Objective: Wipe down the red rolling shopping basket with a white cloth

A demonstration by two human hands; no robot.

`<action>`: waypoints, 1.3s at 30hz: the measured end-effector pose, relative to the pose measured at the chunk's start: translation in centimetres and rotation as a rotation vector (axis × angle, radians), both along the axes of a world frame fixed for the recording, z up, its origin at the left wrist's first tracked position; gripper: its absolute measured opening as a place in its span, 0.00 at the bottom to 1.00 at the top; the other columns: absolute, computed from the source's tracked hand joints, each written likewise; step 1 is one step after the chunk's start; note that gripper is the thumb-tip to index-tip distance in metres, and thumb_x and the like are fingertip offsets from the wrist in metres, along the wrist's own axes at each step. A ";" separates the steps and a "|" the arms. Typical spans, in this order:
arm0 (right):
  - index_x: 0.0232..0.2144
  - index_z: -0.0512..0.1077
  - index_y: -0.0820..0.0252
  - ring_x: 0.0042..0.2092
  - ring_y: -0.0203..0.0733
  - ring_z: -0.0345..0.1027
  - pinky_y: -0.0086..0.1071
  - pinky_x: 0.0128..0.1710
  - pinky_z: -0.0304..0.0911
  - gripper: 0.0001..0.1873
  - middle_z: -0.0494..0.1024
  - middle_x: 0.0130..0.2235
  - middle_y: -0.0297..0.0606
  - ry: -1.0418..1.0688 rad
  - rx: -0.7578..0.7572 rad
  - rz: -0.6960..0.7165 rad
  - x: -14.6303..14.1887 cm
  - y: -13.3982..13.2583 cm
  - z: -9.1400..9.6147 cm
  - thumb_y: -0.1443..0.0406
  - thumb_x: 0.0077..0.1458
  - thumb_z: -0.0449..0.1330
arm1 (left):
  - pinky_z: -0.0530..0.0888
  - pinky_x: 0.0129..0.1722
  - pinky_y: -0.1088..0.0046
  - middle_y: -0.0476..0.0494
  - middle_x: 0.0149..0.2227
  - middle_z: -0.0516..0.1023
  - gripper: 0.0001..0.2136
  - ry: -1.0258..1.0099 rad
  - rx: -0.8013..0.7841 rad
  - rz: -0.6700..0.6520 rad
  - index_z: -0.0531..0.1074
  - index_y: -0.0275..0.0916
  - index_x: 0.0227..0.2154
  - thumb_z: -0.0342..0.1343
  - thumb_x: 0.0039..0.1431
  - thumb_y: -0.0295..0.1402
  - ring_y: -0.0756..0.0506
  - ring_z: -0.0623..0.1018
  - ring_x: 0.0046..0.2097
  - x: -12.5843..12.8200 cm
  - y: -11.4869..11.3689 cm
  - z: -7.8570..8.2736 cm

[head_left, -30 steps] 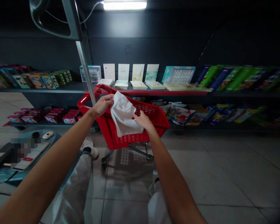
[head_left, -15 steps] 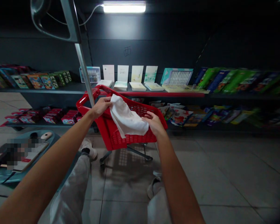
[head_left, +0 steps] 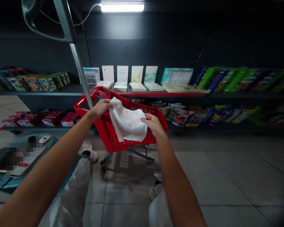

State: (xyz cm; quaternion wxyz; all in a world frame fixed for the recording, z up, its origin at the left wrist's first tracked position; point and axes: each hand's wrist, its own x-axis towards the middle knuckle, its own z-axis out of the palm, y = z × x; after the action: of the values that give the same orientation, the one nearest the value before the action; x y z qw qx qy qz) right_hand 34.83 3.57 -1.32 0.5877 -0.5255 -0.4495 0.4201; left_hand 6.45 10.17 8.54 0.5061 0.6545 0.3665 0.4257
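A white cloth [head_left: 129,123] hangs spread between my two hands, in front of and over a red shopping cart [head_left: 104,135]. My left hand [head_left: 100,107] pinches its upper left corner, close to the cart's handle. At the opposite upper edge, my right hand [head_left: 152,123] grips the cloth between thumb and fingers. Its lower edge droops loosely against the cart's slotted side. The cloth hides much of the basket, and I cannot tell whether anything lies inside.
Behind the cart, a dark shelf [head_left: 137,94] bears books, boxes and green and blue packets. Bagged goods [head_left: 181,116] lie on the lower level. A metal pole [head_left: 81,72] rises beside the handle. At left, a blue-grey stool [head_left: 49,142] carries a laptop and a mouse.
The cloth has opened out wider and flatter, its right edge now raised by my right hand. The whole view has shifted slightly.
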 end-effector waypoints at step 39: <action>0.27 0.78 0.54 0.55 0.44 0.72 0.41 0.60 0.62 0.12 0.80 0.49 0.39 -0.436 0.492 -0.040 3.4 -2.4 -1.3 0.69 0.51 0.54 | 0.73 0.45 0.68 0.43 0.33 0.81 0.10 0.274 0.299 -0.138 0.79 0.35 0.30 0.65 0.49 0.37 0.44 0.78 0.39 1.2 0.1 0.6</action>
State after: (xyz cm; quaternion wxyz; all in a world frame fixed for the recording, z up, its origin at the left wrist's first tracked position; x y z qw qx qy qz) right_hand 38.27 1.19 -2.58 0.5952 -0.4541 -0.6421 0.1649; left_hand 7.66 10.26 9.10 0.3767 0.7975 0.3190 0.3467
